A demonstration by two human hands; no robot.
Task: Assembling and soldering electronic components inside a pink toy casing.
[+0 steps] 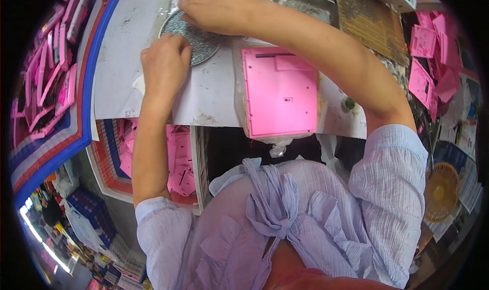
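Observation:
A round metal dish [201, 41] full of small silvery parts sits on the white work surface [122, 45]. My left hand [164, 61] rests at the dish's near left rim, fingers curled over its edge. My right hand [211, 6] lies on the far side of the dish, fingers bent down into the small parts; whether it pinches one is hidden. A flat pink plastic panel [279, 91] lies in a clear bag just right of the dish, under my right forearm.
Stacks of pink panels [46, 81] fill a striped bag at the left, and more pink panels [433, 61] pile up at the right. A basket [175, 162] of pink pieces sits below the table edge. A brown perforated board [369, 20] lies at the back right.

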